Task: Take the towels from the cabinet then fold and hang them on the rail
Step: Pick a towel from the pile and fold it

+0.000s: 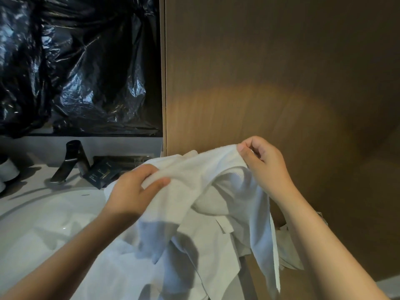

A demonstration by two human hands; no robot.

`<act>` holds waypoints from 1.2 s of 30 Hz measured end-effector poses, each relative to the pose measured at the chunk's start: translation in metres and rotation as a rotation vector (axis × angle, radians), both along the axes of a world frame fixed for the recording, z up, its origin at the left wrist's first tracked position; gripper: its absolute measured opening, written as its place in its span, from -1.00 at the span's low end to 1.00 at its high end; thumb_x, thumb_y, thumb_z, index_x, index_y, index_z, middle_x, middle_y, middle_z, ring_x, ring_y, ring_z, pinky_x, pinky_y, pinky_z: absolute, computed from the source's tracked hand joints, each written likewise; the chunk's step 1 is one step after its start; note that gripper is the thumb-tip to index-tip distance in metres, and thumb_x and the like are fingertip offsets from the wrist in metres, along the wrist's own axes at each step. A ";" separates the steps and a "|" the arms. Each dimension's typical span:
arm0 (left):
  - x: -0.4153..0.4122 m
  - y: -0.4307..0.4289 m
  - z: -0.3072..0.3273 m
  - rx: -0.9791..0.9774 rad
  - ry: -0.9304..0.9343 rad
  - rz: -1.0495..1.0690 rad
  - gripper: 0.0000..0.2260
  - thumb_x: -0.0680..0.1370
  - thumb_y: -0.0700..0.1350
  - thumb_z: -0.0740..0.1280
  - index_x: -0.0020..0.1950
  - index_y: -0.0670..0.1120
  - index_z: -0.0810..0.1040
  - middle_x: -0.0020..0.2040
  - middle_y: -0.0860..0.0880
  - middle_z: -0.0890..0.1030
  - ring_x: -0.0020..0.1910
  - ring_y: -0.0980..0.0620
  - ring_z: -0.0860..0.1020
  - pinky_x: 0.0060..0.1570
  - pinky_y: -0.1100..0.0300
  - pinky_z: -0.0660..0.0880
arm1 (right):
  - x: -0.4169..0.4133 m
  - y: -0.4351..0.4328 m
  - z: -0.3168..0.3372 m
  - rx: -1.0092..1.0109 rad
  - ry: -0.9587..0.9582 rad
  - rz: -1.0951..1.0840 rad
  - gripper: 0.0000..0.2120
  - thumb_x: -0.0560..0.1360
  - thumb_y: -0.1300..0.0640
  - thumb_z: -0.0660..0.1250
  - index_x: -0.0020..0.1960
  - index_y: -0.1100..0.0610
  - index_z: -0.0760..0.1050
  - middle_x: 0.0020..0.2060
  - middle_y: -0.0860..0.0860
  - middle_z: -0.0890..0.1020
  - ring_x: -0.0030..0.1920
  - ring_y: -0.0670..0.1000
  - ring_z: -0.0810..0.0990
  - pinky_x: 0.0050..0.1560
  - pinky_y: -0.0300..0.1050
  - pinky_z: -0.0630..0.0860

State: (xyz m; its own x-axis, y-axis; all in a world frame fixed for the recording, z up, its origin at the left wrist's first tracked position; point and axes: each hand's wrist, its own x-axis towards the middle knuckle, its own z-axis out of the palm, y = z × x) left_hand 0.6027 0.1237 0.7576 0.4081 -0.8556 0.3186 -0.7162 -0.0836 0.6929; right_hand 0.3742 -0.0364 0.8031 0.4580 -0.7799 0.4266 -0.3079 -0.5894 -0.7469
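White terry cloth sits pinched between the thumb and forefinger of the right hand [263,164]. The grip is on the upper hem of the towel [205,169], at its far right corner, and the other fingers [257,148] are curled above the pinch.

Left hand [133,189]: the thumb lies across the near face of the same towel, the fingers are wrapped over its far side, and a bunched fold is gripped between them. It sits lower than the right hand and to its left.

Towel: the hem stretches slack between the two hands. The rest hangs in loose folds toward the near edge, with one narrow strip trailing down beside the right forearm. The lower part drapes over the right side of the basin [43,221].

Basin: white and rounded, at near left.

Tap [72,163]: dark metal, standing at the far rim of the basin.

Packets [100,174]: dark, leaning just right of the tap, partly behind the towel.

Cups [8,169]: white, at the far left edge, cut off by the frame.

Plastic sheet [75,61]: black, glossy and crumpled, covering the wall above the tap.

Wooden panel [270,72]: brown and vertical-grained, filling the right side behind the hands.

Second cloth [289,247]: white and crumpled, low against the panel, beside the right forearm. What it rests on cannot be told.
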 end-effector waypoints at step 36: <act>0.020 -0.026 0.015 -0.006 -0.136 0.014 -0.87 0.45 0.01 0.49 -0.09 0.05 0.58 -0.15 0.14 0.53 -0.19 0.16 0.51 -0.17 0.34 0.42 | 0.010 -0.006 -0.034 0.238 0.156 -0.090 -0.80 0.58 0.09 0.32 0.19 0.04 0.56 0.15 -0.10 0.57 0.15 -0.12 0.54 0.01 -0.33 0.43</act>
